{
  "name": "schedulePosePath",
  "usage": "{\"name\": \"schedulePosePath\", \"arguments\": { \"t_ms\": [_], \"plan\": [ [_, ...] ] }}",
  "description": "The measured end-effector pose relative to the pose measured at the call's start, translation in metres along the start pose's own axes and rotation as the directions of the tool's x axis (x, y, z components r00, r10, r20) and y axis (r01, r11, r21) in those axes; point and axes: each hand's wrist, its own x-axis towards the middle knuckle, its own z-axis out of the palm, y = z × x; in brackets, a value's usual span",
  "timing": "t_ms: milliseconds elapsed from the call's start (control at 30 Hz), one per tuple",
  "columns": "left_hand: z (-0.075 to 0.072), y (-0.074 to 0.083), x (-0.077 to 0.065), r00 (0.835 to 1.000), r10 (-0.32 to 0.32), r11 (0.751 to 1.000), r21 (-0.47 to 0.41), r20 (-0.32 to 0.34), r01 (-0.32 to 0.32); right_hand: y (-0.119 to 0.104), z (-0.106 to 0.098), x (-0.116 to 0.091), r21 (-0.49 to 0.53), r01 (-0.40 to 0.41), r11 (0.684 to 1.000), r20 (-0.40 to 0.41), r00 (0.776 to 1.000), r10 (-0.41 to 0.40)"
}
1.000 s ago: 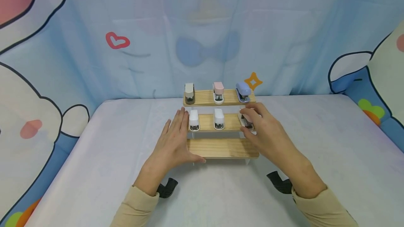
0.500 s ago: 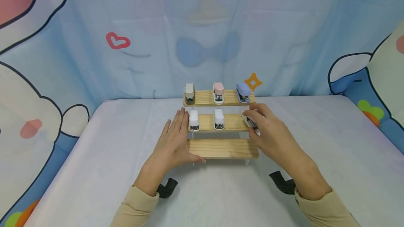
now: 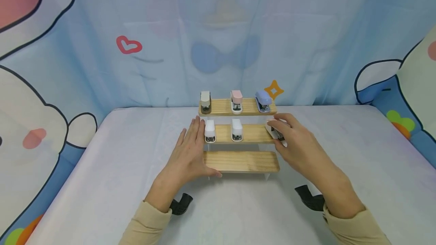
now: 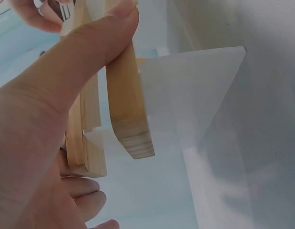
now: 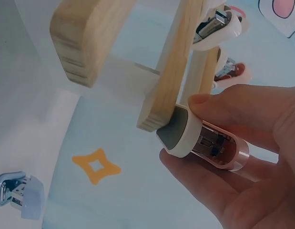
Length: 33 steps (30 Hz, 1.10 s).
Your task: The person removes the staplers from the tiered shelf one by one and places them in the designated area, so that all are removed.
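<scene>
A mini stapler (image 5: 204, 138) with a pale base and pinkish top is pinched between the thumb and fingers of my right hand (image 3: 301, 144). In the right wrist view its base sits against the end of the middle board (image 5: 164, 90) and juts past it. My left hand (image 3: 187, 156) lies with straight fingers along the left end of the three-tier wooden rack (image 3: 242, 161), thumb against the front board. Two white staplers (image 3: 210, 131) stand on the middle tier. On the top tier are a grey-white stapler (image 3: 205, 102), a pink stapler (image 3: 236, 101) and a purple-blue stapler (image 3: 263, 101).
The front tier bears no stapler. Clear supports (image 4: 195, 90) hold the boards above the white-covered table (image 3: 238, 211). A light blue stapler (image 5: 21, 193) shows at the right wrist view's lower left. A cartoon-printed blue curtain (image 3: 153, 48) hangs behind.
My right hand has moved to the right with the stapler, from over the middle tier to its right end. My left hand stays at the rack's left end.
</scene>
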Motion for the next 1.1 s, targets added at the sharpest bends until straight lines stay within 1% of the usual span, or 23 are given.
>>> {"name": "schedulePosePath", "arguments": {
  "t_ms": [267, 467, 533, 700, 1000, 1100],
  "plan": [
    [-0.001, 0.0, -0.001, 1.0, -0.008, 1.0, 0.002, 0.022, 0.008, 0.005, -0.007, -0.002, -0.001, 0.001, 1.0, -0.027, 1.0, -0.001],
    [0.0, 0.0, -0.003, 1.0, -0.001, 1.0, 0.003, 0.023, 0.001, 0.014, -0.013, -0.003, -0.015, 0.021, 1.0, -0.076, 0.997, -0.022],
    [-0.001, 0.001, -0.003, 1.0, 0.004, 1.0, 0.007, 0.02, -0.004, 0.017, -0.014, -0.004, -0.024, 0.009, 1.0, -0.077, 0.997, -0.011],
    [-0.001, 0.001, -0.002, 1.0, 0.013, 1.0, 0.007, 0.015, -0.013, 0.025, -0.016, -0.008, -0.033, -0.057, 0.998, -0.059, 0.997, 0.055],
    [0.0, 0.0, -0.002, 1.0, 0.005, 1.0, 0.012, 0.022, -0.006, 0.04, -0.019, -0.011, -0.029, -0.097, 0.995, -0.05, 0.994, 0.095],
    [0.0, 0.0, -0.002, 1.0, 0.002, 1.0, 0.015, 0.026, -0.002, 0.045, -0.02, -0.011, -0.03, -0.123, 0.992, -0.038, 0.992, 0.122]
  ]
}}
